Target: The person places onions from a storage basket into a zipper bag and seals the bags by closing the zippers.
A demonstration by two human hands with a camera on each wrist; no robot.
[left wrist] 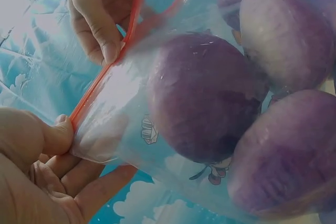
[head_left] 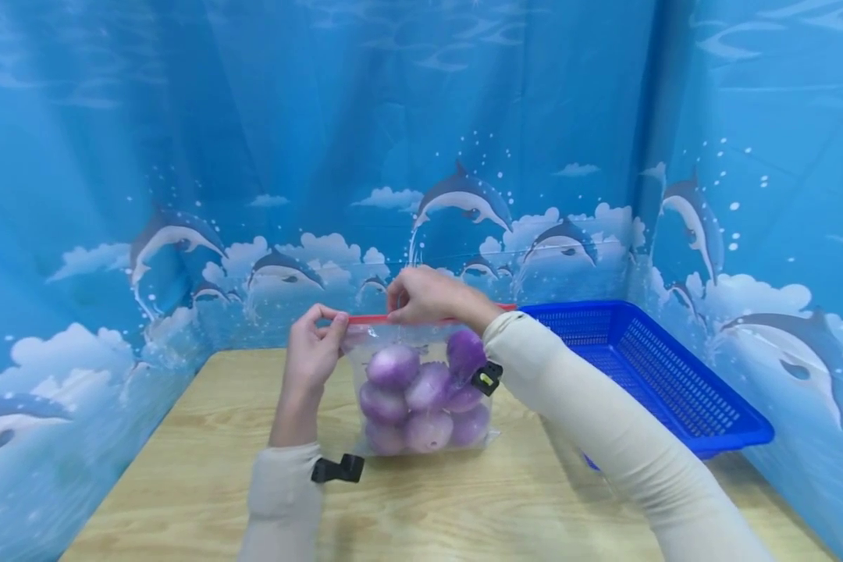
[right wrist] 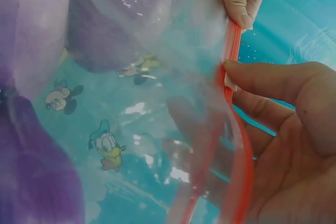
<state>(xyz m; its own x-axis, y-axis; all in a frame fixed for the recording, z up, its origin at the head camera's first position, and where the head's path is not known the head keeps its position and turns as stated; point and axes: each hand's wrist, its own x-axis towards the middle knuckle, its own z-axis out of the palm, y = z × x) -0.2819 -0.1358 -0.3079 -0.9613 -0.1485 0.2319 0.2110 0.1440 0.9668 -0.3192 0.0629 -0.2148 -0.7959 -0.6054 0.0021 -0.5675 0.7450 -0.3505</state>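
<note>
A clear zip bag (head_left: 421, 336) with a red zip strip (head_left: 368, 319) stands upright on the table, filled with several round purple-and-white onions (head_left: 428, 432). At the bag's top left corner, my left hand (head_left: 311, 351) pinches the end of the strip between thumb and fingers. My right hand (head_left: 428, 297) pinches a small white slider (right wrist: 230, 81) on the strip, a little right of the left hand. In the right wrist view, the two red edges stand apart on one side of the slider. Cartoon figures (right wrist: 107, 148) are printed on the bag.
A blue plastic basket (head_left: 674, 375) with perforated walls stands at the right of the wooden table (head_left: 204, 468), partly behind my right sleeve. Blue curtains (head_left: 309, 117) with dolphins and clouds hang close behind and at both sides.
</note>
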